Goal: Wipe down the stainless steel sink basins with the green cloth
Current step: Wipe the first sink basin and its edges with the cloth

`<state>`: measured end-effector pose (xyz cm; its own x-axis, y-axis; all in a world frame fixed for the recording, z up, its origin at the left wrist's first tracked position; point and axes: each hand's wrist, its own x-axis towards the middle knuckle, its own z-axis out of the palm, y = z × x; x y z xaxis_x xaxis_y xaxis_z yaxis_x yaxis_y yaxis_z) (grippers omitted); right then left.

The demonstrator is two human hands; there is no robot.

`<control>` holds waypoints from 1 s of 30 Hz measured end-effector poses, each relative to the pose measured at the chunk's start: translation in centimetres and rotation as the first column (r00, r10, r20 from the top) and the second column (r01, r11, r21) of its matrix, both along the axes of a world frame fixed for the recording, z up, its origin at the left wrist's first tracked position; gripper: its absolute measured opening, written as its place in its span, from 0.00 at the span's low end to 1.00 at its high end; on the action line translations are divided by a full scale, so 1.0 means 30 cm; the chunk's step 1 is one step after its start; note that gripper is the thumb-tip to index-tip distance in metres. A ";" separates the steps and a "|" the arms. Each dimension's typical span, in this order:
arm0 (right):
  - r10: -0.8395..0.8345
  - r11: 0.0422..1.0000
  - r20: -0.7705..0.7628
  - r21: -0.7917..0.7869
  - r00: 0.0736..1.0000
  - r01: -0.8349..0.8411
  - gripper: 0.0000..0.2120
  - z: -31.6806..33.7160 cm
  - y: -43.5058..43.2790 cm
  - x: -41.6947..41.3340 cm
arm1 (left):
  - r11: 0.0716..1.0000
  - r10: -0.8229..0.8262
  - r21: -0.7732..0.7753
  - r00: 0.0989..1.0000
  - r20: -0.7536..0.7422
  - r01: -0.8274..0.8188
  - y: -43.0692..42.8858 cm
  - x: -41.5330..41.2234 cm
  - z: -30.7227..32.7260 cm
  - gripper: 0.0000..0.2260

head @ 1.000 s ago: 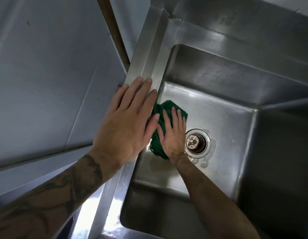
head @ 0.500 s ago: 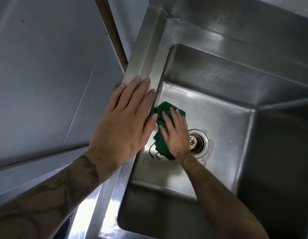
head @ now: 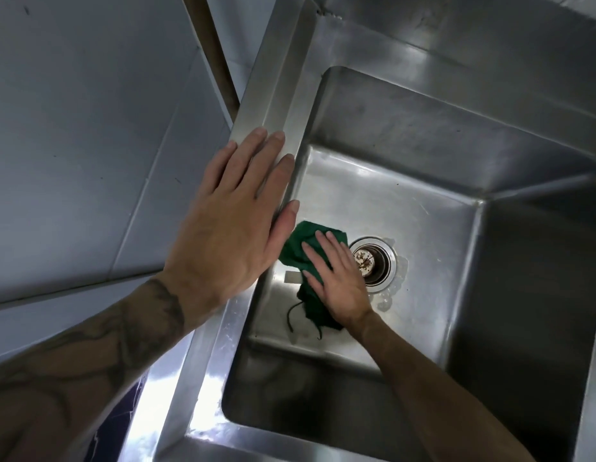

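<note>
Contact first: pressing the crumpled dark-green cloth (head: 298,241) onto the floor of the rectangular stainless steel sink basin (head: 406,201) with the right hand (head: 340,281), fingers (head: 323,248) lying straight and slightly spread on top, pinching nothing. Lying directly under those fingers and palm, spilling toward the left wall, long axis running along the hand, frayed threads (head: 291,315) trailing at the near end. Bracing the left hand (head: 229,221) flat on the folded steel rim (head: 276,95), fingers straight, holding nothing, above the cloth. Sitting just right of the wiping hand: round metal drain strainer (head: 373,261), thin film of water (head: 386,301) pooling beside it. Probably needing a rightward sweep around the drain.
</note>
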<state>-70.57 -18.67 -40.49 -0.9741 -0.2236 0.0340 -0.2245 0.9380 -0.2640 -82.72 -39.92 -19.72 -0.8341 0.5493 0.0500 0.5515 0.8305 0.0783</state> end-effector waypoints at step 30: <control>0.151 0.982 0.171 0.085 0.974 -0.167 0.27 0.026 0.050 0.229 | 1.000 0.002 -0.003 0.999 -0.032 -0.002 0.002 0.002 0.004 0.27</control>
<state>-63.69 -17.17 -39.70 -0.9165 -0.3701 -0.1520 -0.3341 0.9170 -0.2181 -82.65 -39.85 -19.62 -0.8331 0.5481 0.0746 0.5523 0.8316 0.0578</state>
